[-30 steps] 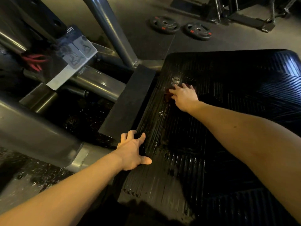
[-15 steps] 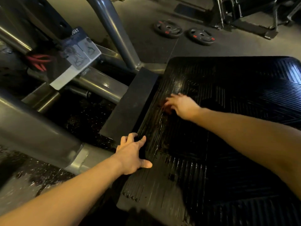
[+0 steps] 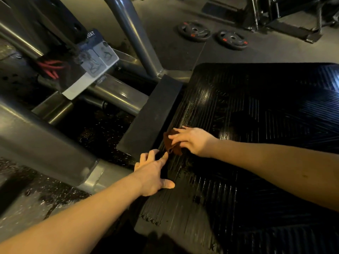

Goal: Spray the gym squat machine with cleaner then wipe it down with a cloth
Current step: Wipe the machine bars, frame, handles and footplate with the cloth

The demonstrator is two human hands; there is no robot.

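Wiping now; spraying judged done, going by the wet sheen on the plate (image 3: 256, 99). Pressing the cloth (image 3: 172, 147) onto the plate near its left edge with the right hand (image 3: 195, 142), fingers spread and nearly straight, not gripping. Bracing on that same edge, just nearer than the cloth, with the left hand (image 3: 153, 173), splayed open and holding nothing. Next, probably: dragging the cloth across the rest of the plate under steady pressure, then over the pad (image 3: 152, 114) beside the plate's left edge.
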